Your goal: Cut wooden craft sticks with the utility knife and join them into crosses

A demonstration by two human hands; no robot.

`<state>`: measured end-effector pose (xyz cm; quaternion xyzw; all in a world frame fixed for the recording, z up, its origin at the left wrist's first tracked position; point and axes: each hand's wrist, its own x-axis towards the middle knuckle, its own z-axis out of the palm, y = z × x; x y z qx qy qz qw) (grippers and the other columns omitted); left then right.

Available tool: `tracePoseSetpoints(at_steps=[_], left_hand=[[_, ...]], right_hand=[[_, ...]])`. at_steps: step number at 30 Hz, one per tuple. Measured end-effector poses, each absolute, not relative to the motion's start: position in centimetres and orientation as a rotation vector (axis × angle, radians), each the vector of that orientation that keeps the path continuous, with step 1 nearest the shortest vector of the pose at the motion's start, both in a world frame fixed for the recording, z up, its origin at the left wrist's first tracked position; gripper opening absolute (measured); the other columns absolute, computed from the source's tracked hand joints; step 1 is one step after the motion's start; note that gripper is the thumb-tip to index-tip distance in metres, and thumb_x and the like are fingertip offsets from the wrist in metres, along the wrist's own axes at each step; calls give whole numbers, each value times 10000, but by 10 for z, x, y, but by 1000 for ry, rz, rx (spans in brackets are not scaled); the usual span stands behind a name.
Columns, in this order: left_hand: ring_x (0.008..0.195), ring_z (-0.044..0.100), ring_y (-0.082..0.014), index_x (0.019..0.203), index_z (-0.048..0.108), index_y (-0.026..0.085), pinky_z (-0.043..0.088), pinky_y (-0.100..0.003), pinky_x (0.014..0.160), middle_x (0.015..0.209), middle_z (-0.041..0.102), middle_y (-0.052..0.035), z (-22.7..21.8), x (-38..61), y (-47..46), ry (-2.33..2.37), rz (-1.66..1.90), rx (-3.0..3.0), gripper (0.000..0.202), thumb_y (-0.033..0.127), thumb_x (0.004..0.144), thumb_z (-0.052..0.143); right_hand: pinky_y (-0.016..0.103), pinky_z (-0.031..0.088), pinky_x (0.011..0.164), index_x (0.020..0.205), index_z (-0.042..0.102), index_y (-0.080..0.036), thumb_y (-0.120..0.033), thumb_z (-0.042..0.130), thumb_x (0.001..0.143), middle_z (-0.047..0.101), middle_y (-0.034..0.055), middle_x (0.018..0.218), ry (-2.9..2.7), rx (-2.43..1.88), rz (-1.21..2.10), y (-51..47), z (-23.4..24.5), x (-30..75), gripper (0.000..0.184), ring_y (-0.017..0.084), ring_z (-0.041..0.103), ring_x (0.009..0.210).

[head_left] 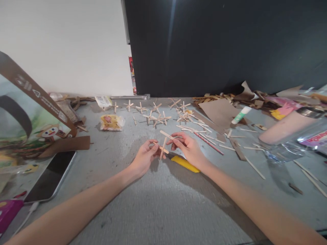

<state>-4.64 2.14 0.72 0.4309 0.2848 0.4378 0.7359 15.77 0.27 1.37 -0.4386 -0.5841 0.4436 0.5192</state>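
Note:
My left hand [145,156] pinches a small cross of wooden sticks [162,150] just above the grey table [158,204]. My right hand [187,148] is closed on another wooden stick [166,134], held slanted over the cross, touching or almost touching it. Under my right hand lies a yellow serrated cutter [185,164] flat on the table. Behind the hands lie several finished stick crosses [157,117] and loose sticks [194,128].
A phone [49,177] and a printed paper bag [28,115] are at the left. A snack packet [111,122] lies behind. A glue tube [241,115], cardboard scraps [221,110], a red pencil [208,143] and a clear plastic bottle [293,132] crowd the right.

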Motion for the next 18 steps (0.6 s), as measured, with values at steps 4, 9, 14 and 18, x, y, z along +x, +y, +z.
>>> tracePoseSetpoints(at_steps=[4, 9, 14, 18], left_hand=[[642, 710, -178, 1022, 552, 198, 519, -301, 699, 761, 732, -20, 7, -48, 22, 629, 946, 907, 486, 415, 755, 896], [629, 707, -168, 1112, 502, 213, 512, -286, 656, 795, 732, -9, 10, -49, 19, 581, 883, 942, 568, 428, 761, 894], [561, 661, -137, 1118, 435, 225, 458, -252, 570, 752, 699, 27, 13, -47, 14, 496, 769, 1088, 555, 454, 823, 845], [567, 633, -120, 1155, 388, 228, 412, -238, 543, 752, 699, 25, 10, -46, 13, 550, 813, 1113, 633, 472, 802, 854]], right_hand=[[361, 555, 791, 981, 607, -243, -562, 657, 927, 788, 61, 963, -1407, -1073, 1040, -2, 15, 151, 328, 172, 676, 744], [331, 551, 754, 954, 638, -234, -532, 674, 912, 780, 51, 929, -1381, -1103, 1010, -3, 13, 149, 303, 164, 668, 730], [320, 540, 709, 954, 673, -238, -533, 654, 907, 760, 39, 890, -1468, -1164, 938, -7, 12, 145, 299, 183, 684, 729], [314, 509, 688, 928, 705, -234, -487, 636, 914, 736, 32, 835, -1518, -1243, 753, -10, 11, 143, 262, 188, 665, 722]])
